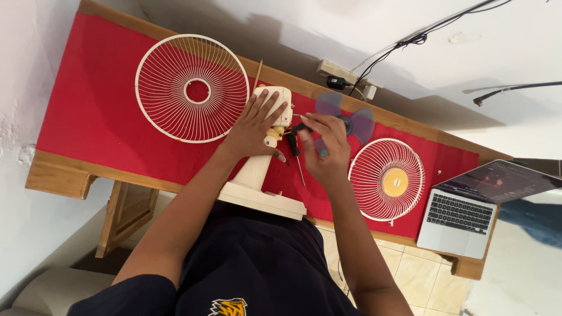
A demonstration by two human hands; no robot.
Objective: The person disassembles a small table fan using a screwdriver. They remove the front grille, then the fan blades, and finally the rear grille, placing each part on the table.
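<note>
Red tabletop (99, 111): left hand (254, 126) flat on fan body (266, 158), right hand (325, 149) gripping blade (345, 120) mid-table.

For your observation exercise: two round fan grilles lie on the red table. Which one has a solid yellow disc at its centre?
The smaller grille, to the right beside the laptop. The larger grille on the left has an open ring at its centre instead.

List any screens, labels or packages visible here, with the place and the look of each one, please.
Laptop screen: far right end of the red table, open, dark, with small blurred colour patches above a silver keyboard.
Round badge: centre of the smaller white fan grille, right of the right hand; yellow-orange disc.
No packages in view.
</note>
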